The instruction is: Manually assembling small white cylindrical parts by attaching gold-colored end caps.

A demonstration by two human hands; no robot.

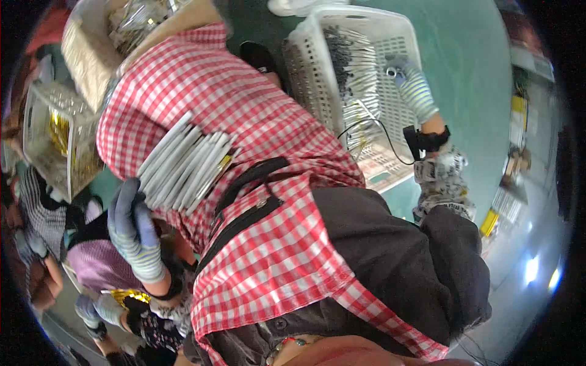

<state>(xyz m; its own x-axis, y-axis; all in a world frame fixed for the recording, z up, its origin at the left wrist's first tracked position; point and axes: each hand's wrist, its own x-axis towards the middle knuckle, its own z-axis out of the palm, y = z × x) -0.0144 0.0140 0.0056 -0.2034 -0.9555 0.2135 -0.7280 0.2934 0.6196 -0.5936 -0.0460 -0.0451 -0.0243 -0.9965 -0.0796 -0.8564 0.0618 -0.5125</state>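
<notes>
On my lap, over a red-and-white checked apron [256, 110], lies a bundle of slim white pieces [186, 161] side by side; one shows a gold-coloured part. My left hand [135, 229], in a grey-blue striped glove, is curled against the bundle's lower-left ends and steadies it. At the right, my gloved right hand [415, 88] is over the inside of a white plastic basket [397, 30], fingers drawn together. A small shiny ring-shaped part [392, 72] shows at its fingertips; what it belongs to is unclear. Slender silvery pieces [360, 104], many with dark ends, lie rowed in the basket.
A lined box [91, 55] with clear wrapping stands beyond my lap. Another basket [46, 140] with gold-coloured things is at the left. Other people with gloved hands [97, 311] sit at lower left. A black cable [390, 143] loops from my right wrist strap [430, 139].
</notes>
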